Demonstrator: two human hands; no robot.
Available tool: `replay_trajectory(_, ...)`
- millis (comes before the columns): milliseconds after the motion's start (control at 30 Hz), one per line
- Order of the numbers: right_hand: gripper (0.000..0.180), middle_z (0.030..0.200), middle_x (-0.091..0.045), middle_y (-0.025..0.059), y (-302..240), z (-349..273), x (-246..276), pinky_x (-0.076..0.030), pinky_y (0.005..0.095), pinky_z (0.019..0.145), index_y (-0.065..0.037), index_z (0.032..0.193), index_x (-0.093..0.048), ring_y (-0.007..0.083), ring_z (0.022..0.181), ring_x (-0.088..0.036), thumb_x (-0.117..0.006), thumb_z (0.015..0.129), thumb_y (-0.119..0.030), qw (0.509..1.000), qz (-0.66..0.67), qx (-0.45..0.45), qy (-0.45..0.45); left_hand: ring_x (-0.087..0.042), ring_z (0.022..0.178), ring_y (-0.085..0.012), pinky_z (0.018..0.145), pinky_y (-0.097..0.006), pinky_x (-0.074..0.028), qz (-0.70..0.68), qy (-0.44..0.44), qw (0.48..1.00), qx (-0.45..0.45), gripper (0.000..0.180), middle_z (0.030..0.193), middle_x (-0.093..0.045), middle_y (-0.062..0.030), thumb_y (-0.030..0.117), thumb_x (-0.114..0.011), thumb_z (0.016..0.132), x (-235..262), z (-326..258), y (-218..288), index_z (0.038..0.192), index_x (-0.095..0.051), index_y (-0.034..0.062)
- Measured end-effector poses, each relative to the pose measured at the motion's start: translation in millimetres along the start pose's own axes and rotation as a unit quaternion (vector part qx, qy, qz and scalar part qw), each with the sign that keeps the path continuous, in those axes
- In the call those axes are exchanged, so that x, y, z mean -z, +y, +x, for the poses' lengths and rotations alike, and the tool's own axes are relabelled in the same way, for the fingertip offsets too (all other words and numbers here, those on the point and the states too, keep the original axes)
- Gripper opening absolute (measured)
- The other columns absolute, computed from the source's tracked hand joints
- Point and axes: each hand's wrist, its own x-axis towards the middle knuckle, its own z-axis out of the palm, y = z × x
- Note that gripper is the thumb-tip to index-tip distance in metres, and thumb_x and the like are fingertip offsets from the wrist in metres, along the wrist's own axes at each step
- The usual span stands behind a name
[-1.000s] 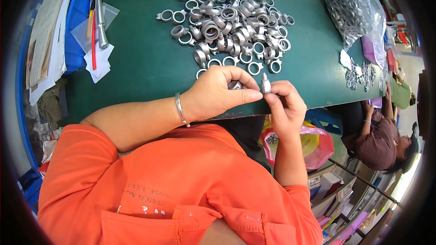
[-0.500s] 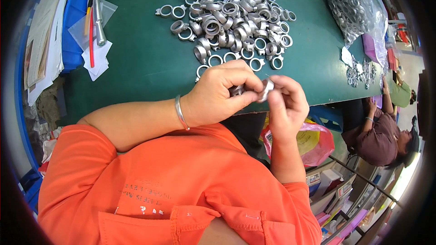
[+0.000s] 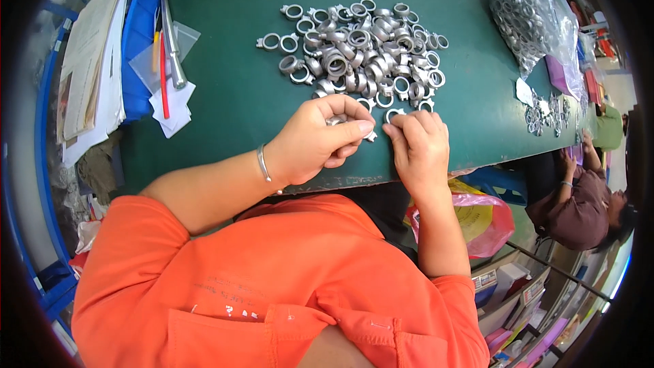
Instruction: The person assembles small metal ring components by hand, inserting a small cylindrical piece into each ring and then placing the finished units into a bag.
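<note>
A heap of grey metal rings (image 3: 359, 39) with small tabs lies on the green table (image 3: 225, 41) beyond my hands. My left hand (image 3: 313, 135) is curled closed at the near edge of the heap. One metal ring (image 3: 334, 121) shows in its curled fingers, and part of another ring (image 3: 371, 136) shows at its fingertips. To the right, my right hand (image 3: 424, 150) pinches a ring (image 3: 392, 114) at the heap's near side, thumb and fingers pressed together on it. The hands are apart.
At the left stand a blue tray (image 3: 139, 48) and papers (image 3: 95, 61), with a red pen (image 3: 164, 82) and a metal rod (image 3: 172, 41) beside them. A clear bag of rings (image 3: 524, 20) and loose metal parts (image 3: 545, 114) lie right. Another person (image 3: 579, 204) sits farther right.
My hands have drawn apart. My right hand has left the ring between both hands and now pinches one at the heap's edge; my left hand keeps hold. The whole view has shifted slightly.
</note>
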Motion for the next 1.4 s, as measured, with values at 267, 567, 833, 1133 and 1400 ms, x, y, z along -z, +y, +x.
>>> replay_trajectory(267, 0.013, 0.082, -0.06, 0.0113, -22.6, -2.7, 2.2, -0.046, 0.0291, 0.063, -0.001, 0.08, -0.059, 0.0244, 0.073, -0.057, -0.067, 0.07, 0.004, 0.97, 0.241, 0.01, 0.027, -0.042, 0.052, -0.0035, 0.042, -0.017, -0.03, 0.099, -0.007, 0.991, -0.09, 0.01, 0.069, -0.053, -0.0003, 0.007, -0.062, 0.083, 4.7, -3.7, -6.0, 0.09, -0.058, 0.0009)
replay_trajectory(567, 0.016, 0.087, -0.06, 0.009, -31.5, -9.7, 0.7, -0.047, 0.0251, 0.07, 0.004, 0.101, -0.055, 0.0125, 0.077, -0.057, -0.047, 0.092, -0.005, 0.861, 0.473, -0.183, 0.017, -0.056, 0.077, -0.0131, 0.07, -0.025, -0.045, 0.332, -0.035, 0.883, -0.329, 0.01, 0.084, -0.061, -0.0065, 0.0, -0.067, 0.075, 10.2, -1.2, -13.9, 0.085, -0.063, 0.0009)
replay_trajectory(833, 0.021, 0.099, -0.055, 0.0141, -29.2, -9.4, -6.7, -0.047, 0.0252, 0.069, -0.001, 0.102, -0.057, 0.0178, 0.08, -0.057, -0.06, 0.081, -0.001, 0.902, 0.424, -0.038, 0.077, -0.055, 0.066, -0.0108, 0.054, -0.02, -0.043, 0.224, -0.045, 0.942, -0.247, 0.018, 0.084, -0.059, -0.0074, 0.004, -0.058, 0.084, 5.2, -5.3, -16.3, 0.102, -0.055, 0.0021)
replay_trajectory(1133, 0.02, 0.087, -0.056, 0.0124, -12.9, 15.5, -0.9, -0.044, 0.033, 0.068, -0.002, 0.089, -0.062, 0.0264, 0.082, -0.053, -0.062, 0.07, 0.005, 0.985, 0.151, 0.028, 0.084, -0.054, 0.065, -0.0121, 0.04, -0.019, -0.037, -0.077, -0.095, 0.99, 0.071, 0.015, 0.078, -0.053, -0.0059, 0.019, -0.052, 0.091, 9.9, -3.3, -10.7, 0.088, -0.054, 0.0043)
replay_trajectory(1400, 0.015, 0.081, -0.056, 0.0045, -0.9, 20.4, -4.4, -0.036, 0.0345, 0.07, -0.007, 0.084, -0.061, 0.024, 0.077, -0.05, -0.067, 0.071, -0.008, 0.999, -0.03, -0.026, -0.002, -0.053, 0.061, -0.0103, 0.041, -0.019, -0.039, 0.002, -0.056, 0.998, -0.027, 0.009, 0.074, -0.055, -0.0062, 0.01, -0.058, 0.086, 12.2, -0.4, -10.2, 0.089, -0.055, 0.0022)
